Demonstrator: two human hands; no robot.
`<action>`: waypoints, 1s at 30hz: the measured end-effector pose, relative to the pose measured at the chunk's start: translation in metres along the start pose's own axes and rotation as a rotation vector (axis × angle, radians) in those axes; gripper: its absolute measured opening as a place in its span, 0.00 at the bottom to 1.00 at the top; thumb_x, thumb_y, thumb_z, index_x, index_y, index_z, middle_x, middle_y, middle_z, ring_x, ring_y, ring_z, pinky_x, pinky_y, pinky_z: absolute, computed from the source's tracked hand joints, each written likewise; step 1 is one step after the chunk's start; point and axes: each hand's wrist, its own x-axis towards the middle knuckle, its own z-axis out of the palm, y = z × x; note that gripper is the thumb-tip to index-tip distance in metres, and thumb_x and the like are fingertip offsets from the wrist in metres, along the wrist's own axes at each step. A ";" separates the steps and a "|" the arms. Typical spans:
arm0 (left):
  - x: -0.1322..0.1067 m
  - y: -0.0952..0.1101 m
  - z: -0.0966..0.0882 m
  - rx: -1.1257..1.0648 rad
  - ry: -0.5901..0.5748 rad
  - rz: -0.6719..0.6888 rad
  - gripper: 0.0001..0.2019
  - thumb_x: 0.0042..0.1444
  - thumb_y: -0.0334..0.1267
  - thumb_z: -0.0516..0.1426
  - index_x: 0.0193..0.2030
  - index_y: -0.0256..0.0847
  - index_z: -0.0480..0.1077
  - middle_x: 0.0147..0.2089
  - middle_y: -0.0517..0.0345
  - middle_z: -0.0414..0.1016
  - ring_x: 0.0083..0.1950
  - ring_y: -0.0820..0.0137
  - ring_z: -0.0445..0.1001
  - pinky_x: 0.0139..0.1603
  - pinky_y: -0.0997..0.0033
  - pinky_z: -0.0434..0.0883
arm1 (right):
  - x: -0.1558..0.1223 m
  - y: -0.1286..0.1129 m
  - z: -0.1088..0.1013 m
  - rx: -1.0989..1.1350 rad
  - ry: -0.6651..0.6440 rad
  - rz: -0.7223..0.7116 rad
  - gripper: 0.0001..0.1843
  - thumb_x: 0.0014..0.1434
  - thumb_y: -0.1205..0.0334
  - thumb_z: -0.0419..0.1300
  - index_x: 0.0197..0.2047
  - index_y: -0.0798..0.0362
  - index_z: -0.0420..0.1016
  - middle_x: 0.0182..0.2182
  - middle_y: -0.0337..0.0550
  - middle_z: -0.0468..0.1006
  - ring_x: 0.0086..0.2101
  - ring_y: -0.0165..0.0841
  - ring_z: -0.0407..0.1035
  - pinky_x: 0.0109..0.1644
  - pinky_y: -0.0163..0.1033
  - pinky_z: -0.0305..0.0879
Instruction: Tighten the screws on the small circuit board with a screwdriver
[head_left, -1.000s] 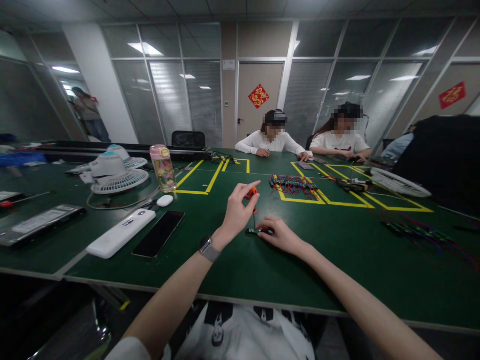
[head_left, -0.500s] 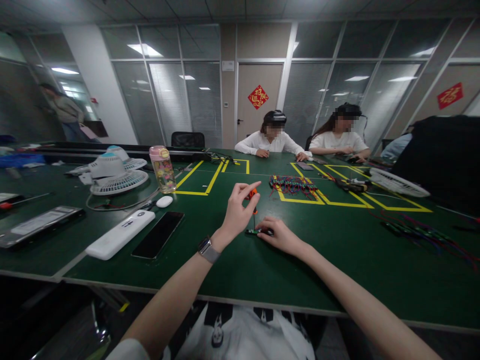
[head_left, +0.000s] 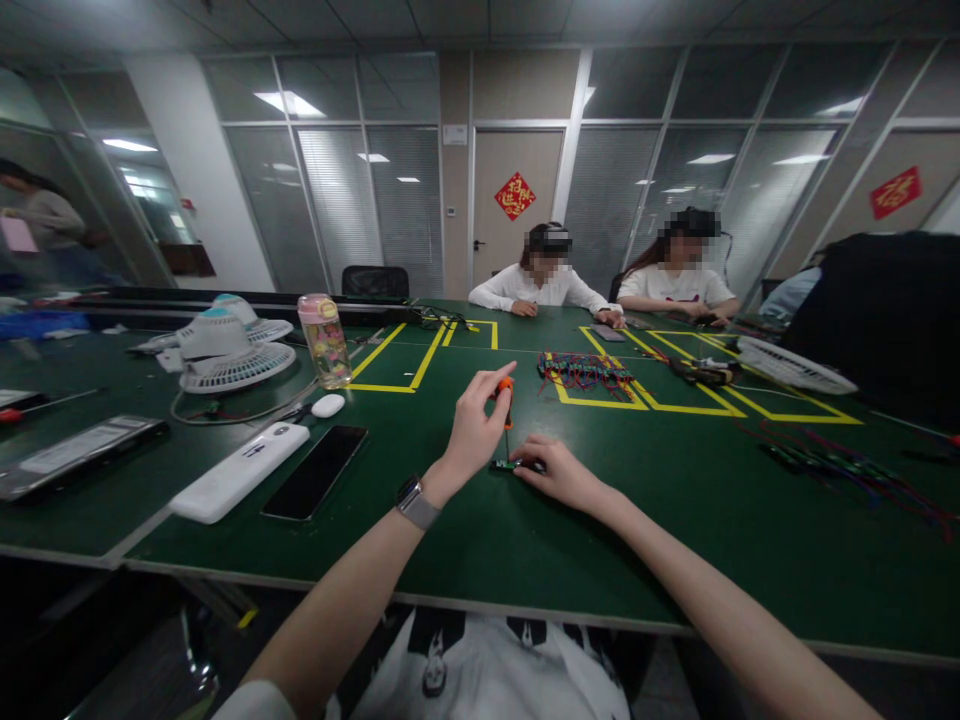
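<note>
My left hand (head_left: 478,420) is closed round the orange handle of a screwdriver (head_left: 508,408), its index finger stretched over the top. The screwdriver stands nearly upright, its thin shaft reaching down to a small green circuit board (head_left: 504,465) on the green table (head_left: 450,545). With its fingertips, my right hand (head_left: 556,468) pins the board from the right side. Part of the board is hidden under those fingers, and the exact spot where the tip meets it is too small to make out.
A black phone (head_left: 315,473), a white power bank (head_left: 241,471) and a bottle (head_left: 325,342) are to the left, near white fans (head_left: 238,362). Wired boards (head_left: 585,371) lie ahead inside yellow tape; more wires (head_left: 847,470) lie right. Two people sit across the table.
My left thumb and fingers have closed in on the orange handle. My right hand and the board have stayed put. A person in the far left background has moved further left.
</note>
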 end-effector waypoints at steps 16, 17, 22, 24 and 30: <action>0.000 0.003 -0.002 0.052 0.021 -0.025 0.14 0.60 0.34 0.55 0.52 0.43 0.71 0.43 0.56 0.67 0.43 0.72 0.69 0.46 0.72 0.68 | 0.000 -0.001 0.000 -0.017 -0.004 0.003 0.07 0.58 0.67 0.60 0.40 0.54 0.77 0.33 0.44 0.72 0.35 0.34 0.68 0.40 0.37 0.64; 0.000 0.003 -0.002 0.047 0.017 -0.025 0.14 0.60 0.34 0.54 0.52 0.43 0.71 0.44 0.55 0.67 0.45 0.71 0.69 0.48 0.72 0.68 | 0.000 -0.001 0.000 -0.016 -0.003 0.002 0.07 0.58 0.67 0.59 0.40 0.54 0.76 0.33 0.44 0.72 0.35 0.34 0.68 0.40 0.37 0.64; 0.000 -0.001 0.000 -0.077 -0.019 -0.025 0.17 0.64 0.32 0.49 0.58 0.43 0.66 0.47 0.54 0.70 0.47 0.71 0.70 0.49 0.71 0.68 | 0.000 0.000 0.000 -0.007 -0.012 0.004 0.07 0.58 0.67 0.59 0.40 0.54 0.76 0.33 0.44 0.72 0.35 0.33 0.67 0.40 0.36 0.64; 0.000 -0.002 0.000 -0.058 0.010 -0.027 0.16 0.62 0.34 0.52 0.56 0.43 0.68 0.43 0.56 0.70 0.43 0.72 0.70 0.45 0.72 0.69 | 0.000 0.001 0.000 -0.008 -0.013 0.002 0.07 0.58 0.67 0.59 0.40 0.54 0.76 0.33 0.44 0.72 0.35 0.33 0.67 0.40 0.36 0.64; 0.000 0.000 0.000 -0.019 0.002 -0.052 0.16 0.63 0.33 0.51 0.56 0.44 0.68 0.45 0.55 0.67 0.45 0.72 0.69 0.47 0.72 0.68 | 0.000 0.001 0.001 0.007 -0.007 -0.005 0.07 0.58 0.66 0.59 0.40 0.54 0.76 0.34 0.44 0.72 0.35 0.33 0.67 0.40 0.36 0.64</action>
